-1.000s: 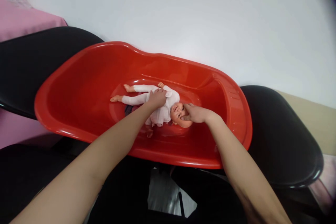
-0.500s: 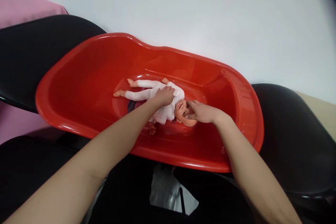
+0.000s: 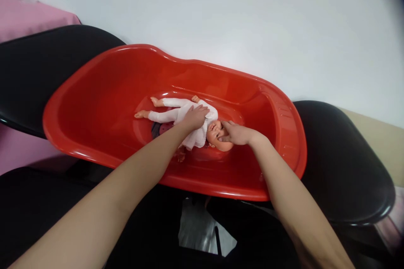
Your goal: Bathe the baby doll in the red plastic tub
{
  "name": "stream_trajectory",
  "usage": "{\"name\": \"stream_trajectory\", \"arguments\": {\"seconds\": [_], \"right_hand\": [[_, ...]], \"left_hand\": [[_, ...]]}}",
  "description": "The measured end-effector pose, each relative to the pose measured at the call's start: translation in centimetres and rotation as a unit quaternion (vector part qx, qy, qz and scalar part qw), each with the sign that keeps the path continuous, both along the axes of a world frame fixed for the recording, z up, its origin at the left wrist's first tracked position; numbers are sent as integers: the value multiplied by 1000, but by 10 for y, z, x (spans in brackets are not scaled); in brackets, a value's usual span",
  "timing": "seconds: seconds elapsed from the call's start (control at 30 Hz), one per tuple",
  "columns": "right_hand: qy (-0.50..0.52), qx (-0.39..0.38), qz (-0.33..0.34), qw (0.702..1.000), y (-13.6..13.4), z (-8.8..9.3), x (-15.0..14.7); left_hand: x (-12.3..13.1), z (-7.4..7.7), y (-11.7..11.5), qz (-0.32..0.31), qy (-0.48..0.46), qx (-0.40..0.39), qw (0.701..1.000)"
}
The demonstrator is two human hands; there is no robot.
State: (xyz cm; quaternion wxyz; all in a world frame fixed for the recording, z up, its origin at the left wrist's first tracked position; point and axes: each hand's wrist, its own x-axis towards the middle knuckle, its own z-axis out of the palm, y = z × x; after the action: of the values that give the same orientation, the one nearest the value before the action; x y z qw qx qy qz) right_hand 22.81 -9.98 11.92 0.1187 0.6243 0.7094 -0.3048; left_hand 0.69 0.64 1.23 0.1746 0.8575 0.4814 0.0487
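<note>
A baby doll (image 3: 172, 111) in white clothes lies on its back in a red plastic baby tub (image 3: 94, 101), head to the right, legs to the left. My left hand (image 3: 194, 117) rests flat on the doll's chest, fingers laid over the white cloth. My right hand (image 3: 235, 133) lies on the doll's head, fingertips pressed on its face. Both forearms reach in over the tub's near rim.
The tub rests across black chair seats, one at the left (image 3: 38, 71) and one at the right (image 3: 341, 155). A white wall (image 3: 252, 17) stands behind. Pink cloth (image 3: 28, 19) shows at the far left, and a white patch of floor (image 3: 202, 227) below the tub.
The view has shifted slightly. My right fingertips have slid a little over the doll's face; my left hand stays on its chest.
</note>
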Motion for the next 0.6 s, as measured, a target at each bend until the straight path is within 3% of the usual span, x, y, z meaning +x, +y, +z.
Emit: {"name": "stream_trajectory", "arguments": {"seconds": [0.37, 0.6], "right_hand": [[26, -4, -4, 1000, 1, 2, 2], [44, -18, -16, 999, 3, 0, 5]], "left_hand": [[-17, 16, -10, 114, 11, 18, 993], [-19, 17, -7, 102, 17, 14, 995]]}}
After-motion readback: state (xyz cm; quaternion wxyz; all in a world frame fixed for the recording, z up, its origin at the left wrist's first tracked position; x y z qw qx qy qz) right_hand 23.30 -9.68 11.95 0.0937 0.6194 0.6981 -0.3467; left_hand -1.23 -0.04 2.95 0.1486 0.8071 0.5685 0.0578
